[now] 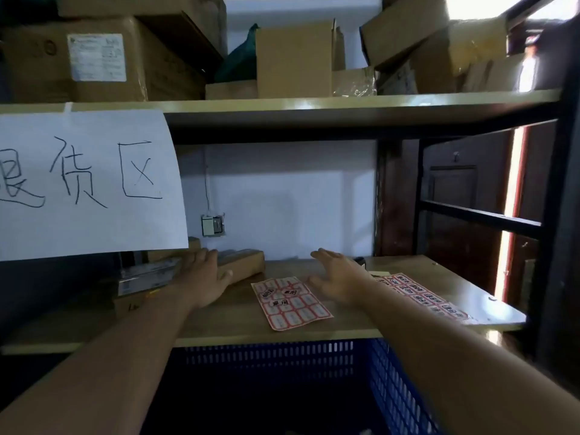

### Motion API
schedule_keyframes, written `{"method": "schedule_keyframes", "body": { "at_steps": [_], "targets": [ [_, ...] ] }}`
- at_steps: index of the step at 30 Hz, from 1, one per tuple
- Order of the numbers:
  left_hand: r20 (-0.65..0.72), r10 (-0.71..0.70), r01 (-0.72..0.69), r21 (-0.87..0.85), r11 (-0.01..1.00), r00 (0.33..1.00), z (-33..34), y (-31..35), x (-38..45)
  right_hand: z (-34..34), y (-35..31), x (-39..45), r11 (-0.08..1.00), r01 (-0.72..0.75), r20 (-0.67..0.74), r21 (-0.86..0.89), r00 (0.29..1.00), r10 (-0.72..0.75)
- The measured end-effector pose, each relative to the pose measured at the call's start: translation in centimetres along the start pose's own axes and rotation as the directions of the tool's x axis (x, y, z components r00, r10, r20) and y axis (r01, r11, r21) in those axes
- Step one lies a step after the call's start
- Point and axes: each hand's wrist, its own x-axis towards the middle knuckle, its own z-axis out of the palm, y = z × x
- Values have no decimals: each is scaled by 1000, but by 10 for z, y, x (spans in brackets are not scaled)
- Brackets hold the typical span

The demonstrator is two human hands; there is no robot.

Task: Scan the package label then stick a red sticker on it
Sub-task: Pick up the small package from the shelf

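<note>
A sheet of red stickers [292, 302] lies flat on the wooden shelf [314, 331], between my two hands. A second sticker sheet [420, 293] lies to the right. My left hand [205, 279] rests palm down on a long brown cardboard package [248, 262] at the back left of the shelf. My right hand [337, 274] hovers open just right of the first sheet, fingers spread, holding nothing. A dark object [360, 261] peeks out behind my right hand; I cannot tell what it is.
More flat boxes [144, 277] are stacked at the left under a hanging white paper sign [88, 183]. The upper shelf [314, 108] carries several cardboard boxes. A blue plastic crate [314, 387] stands below the shelf. A black rack post [561, 215] rises at right.
</note>
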Motion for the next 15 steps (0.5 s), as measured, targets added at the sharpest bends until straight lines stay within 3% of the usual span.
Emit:
{"method": "schedule_keyframes", "body": {
  "at_steps": [7,15],
  "targets": [
    [42,-19,21,-48,999,999,1,-12,23,12,-9,15,1000,27,19,-12,999,-26],
    [115,-9,6,25,1000,993,13,-17,73,43,-14,36,994,90,52,-62,995,-87]
  ]
}}
